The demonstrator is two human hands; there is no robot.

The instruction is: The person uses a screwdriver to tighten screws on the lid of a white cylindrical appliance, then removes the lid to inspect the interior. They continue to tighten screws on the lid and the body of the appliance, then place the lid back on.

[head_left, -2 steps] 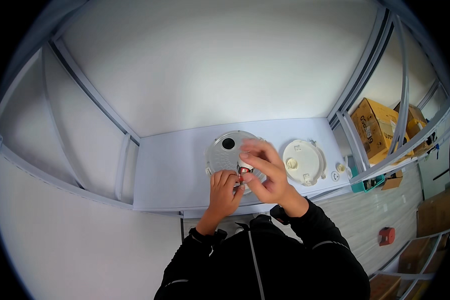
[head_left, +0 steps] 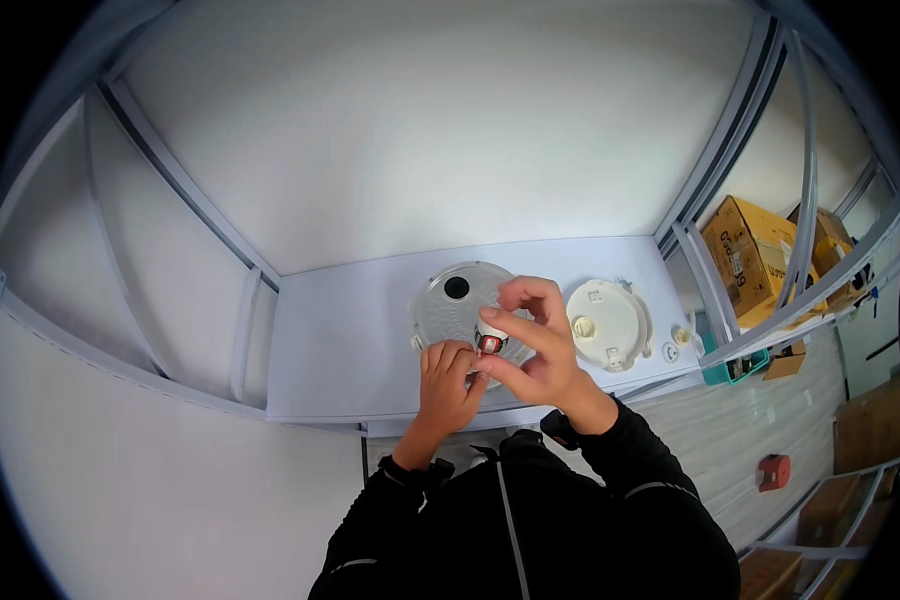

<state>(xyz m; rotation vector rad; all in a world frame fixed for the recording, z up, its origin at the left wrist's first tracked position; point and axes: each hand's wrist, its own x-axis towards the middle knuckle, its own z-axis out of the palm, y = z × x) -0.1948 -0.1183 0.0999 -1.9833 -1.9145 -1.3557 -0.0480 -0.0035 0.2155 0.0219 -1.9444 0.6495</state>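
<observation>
A small white cylindrical piece with a black and red end (head_left: 491, 337) is upheld between my two hands, over a round grey translucent cover (head_left: 440, 310). My right hand (head_left: 545, 350) grips it between the index finger and thumb, its other fingers curled above. My left hand (head_left: 448, 380) is closed at the near end of the piece, fingertips pinched together by a tiny red part. What the left fingers hold is mostly hidden. The cover lies on the white table (head_left: 345, 350) and has a black round spot (head_left: 456, 287).
Right of the cover lies a white round base (head_left: 615, 325) with side tabs and a cream knob (head_left: 584, 327). Small round parts (head_left: 670, 351) sit near the table's right end. Beyond it stand cardboard boxes (head_left: 755, 255), a teal basket (head_left: 735, 368) and a red stool (head_left: 773, 472).
The raised fingers of my right hand have curled inward and come slightly down around the white piece. My left hand stays in nearly the same place.
</observation>
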